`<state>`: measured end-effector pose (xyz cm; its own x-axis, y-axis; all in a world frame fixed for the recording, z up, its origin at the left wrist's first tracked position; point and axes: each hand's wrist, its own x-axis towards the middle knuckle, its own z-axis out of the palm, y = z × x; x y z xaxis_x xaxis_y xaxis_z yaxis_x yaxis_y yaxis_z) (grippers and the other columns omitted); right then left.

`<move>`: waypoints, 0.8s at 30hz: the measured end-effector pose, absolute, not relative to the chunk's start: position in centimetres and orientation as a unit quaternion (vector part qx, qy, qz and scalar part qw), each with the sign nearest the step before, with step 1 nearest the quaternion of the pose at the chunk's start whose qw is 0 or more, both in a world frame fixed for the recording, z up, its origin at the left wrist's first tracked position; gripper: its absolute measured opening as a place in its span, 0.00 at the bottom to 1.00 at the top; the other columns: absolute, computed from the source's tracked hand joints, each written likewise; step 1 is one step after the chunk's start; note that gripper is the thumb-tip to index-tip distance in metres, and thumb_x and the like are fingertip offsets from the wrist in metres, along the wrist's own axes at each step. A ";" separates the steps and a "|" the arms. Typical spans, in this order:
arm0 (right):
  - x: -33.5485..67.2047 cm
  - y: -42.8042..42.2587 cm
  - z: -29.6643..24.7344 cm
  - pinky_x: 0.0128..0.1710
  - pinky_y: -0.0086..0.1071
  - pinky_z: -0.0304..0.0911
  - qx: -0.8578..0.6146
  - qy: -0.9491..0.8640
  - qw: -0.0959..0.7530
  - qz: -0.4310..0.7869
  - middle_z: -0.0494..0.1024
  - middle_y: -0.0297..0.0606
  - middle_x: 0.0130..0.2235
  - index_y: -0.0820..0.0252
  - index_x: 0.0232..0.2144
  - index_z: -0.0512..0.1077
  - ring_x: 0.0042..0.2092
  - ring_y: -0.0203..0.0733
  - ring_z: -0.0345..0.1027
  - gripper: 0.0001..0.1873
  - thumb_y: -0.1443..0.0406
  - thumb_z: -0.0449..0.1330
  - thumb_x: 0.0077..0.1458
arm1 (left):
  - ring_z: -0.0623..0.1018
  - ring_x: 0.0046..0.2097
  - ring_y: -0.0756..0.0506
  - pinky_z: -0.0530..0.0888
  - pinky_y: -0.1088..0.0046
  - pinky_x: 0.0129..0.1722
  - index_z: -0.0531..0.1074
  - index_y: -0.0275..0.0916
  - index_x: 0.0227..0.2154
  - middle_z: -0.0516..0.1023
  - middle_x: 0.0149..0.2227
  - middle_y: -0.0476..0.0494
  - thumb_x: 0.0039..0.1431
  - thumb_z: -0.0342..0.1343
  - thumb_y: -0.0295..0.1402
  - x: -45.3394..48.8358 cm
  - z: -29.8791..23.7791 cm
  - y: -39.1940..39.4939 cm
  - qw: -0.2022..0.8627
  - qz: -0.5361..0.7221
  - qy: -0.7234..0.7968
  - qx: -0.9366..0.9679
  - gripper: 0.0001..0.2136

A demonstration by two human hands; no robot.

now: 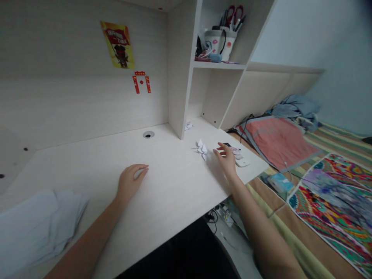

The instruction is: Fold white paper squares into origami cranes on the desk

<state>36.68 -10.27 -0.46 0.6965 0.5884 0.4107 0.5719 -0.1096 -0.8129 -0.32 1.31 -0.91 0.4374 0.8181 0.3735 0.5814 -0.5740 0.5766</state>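
My left hand (130, 184) rests on the white desk (171, 193), its fingers loosely curved with a small gap inside the thumb, holding nothing. My right hand (226, 159) is over the right part of the desk, fingers bent and apart, with nothing visible in them. Just left of it stands a small folded white paper piece (201, 150), with pointed parts like an origami figure; the hand does not touch it. A phone in a pale decorated case (241, 159) lies right beside and partly behind my right hand. I cannot tell whether the hand touches the phone.
A stack of white paper sheets (37, 224) lies at the desk's left. A shelf divider (181, 77) rises at the back, near a round cable hole (148, 134). Cups of pens and scissors (221, 40) stand on the shelf. A bed with a pink cloth (281, 141) adjoins the right edge.
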 end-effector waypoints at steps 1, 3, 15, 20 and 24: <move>35.4 -10.1 0.3 0.27 0.31 0.60 -0.728 -0.415 0.546 0.015 0.75 0.42 0.38 0.60 0.47 0.70 0.31 0.39 0.65 0.25 0.54 0.56 0.50 | 0.75 0.46 0.44 0.68 0.63 0.50 0.75 0.42 0.38 0.78 0.42 0.46 0.58 0.50 0.42 -0.3 -0.9 1.1 0.189 0.327 0.423 0.823 0.13; 31.9 -9.5 1.7 0.28 0.30 0.61 -0.694 -0.483 0.532 0.056 0.75 0.40 0.36 0.59 0.43 0.72 0.32 0.39 0.66 0.19 0.55 0.55 0.53 | 0.75 0.45 0.44 0.68 0.64 0.50 0.75 0.42 0.37 0.79 0.41 0.46 0.59 0.50 0.41 -0.1 -0.8 0.7 0.197 0.339 0.426 0.815 0.12; 14.7 -0.8 -1.0 0.35 0.35 0.64 -0.556 -0.685 0.422 0.211 0.77 0.39 0.36 0.57 0.46 0.70 0.34 0.41 0.69 0.17 0.63 0.49 0.56 | 0.77 0.37 0.50 0.72 0.74 0.40 0.69 0.43 0.47 0.78 0.41 0.47 0.62 0.47 0.37 -1.3 -0.1 -0.8 0.212 0.387 0.522 0.730 0.13; 14.8 -0.7 -2.6 0.36 0.36 0.63 -0.515 -0.713 0.434 0.195 0.77 0.40 0.35 0.57 0.44 0.72 0.35 0.42 0.68 0.17 0.58 0.52 0.55 | 0.77 0.43 0.45 0.70 0.68 0.44 0.70 0.44 0.47 0.78 0.43 0.44 0.60 0.49 0.39 -3.4 2.7 -0.6 0.058 0.225 0.540 0.809 0.14; 15.4 -0.9 -2.8 0.33 0.34 0.63 -0.526 -0.692 0.440 0.225 0.76 0.40 0.34 0.57 0.43 0.72 0.32 0.41 0.67 0.18 0.56 0.52 0.55 | 0.74 0.49 0.41 0.68 0.65 0.49 0.70 0.41 0.49 0.76 0.48 0.40 0.59 0.50 0.43 -7.4 5.5 -1.0 0.020 0.096 0.613 0.784 0.18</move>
<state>15.43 -0.92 -2.85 -0.0593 0.9264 0.3718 0.5306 0.3447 -0.7744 -7.44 -1.02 5.50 0.2304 0.9649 0.1262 0.9572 -0.2481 0.1489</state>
